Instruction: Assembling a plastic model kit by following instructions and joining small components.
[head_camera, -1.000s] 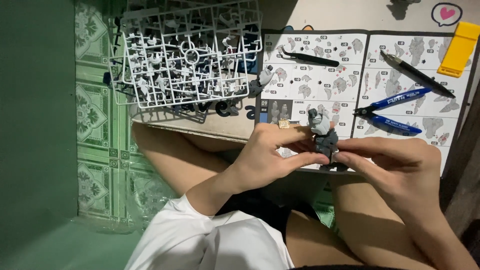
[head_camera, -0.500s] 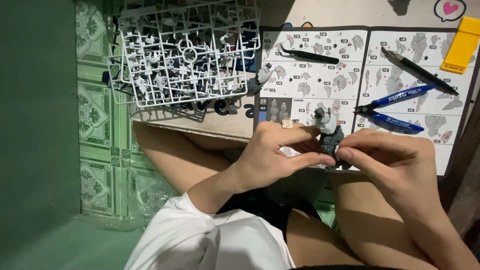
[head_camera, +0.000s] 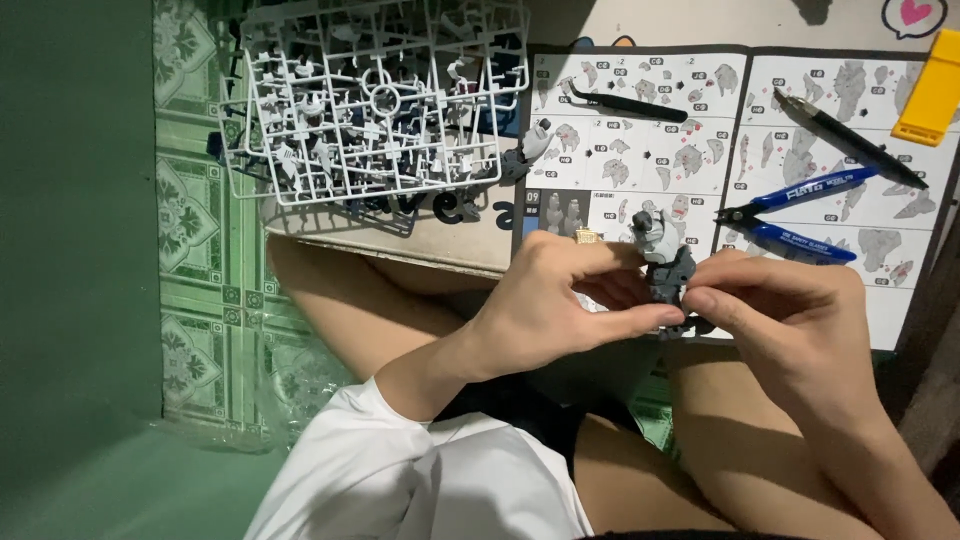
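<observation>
The grey model figure (head_camera: 664, 262) looks like matt moulded plastic, as do the white parts frames (head_camera: 370, 100). The instruction sheet (head_camera: 730, 150) is smooth printed paper. The nippers (head_camera: 790, 215) have glossy blue plastic grips; the floor tiles (head_camera: 200, 250) shine green.

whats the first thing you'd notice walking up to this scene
The small grey model figure at centre, pinched between the left hand and the right hand above the person's lap. Next, the pile of white parts frames at upper left, and the open instruction sheet at upper right with blue-handled nippers, black tweezers and a black pen-shaped tool lying on it.
</observation>
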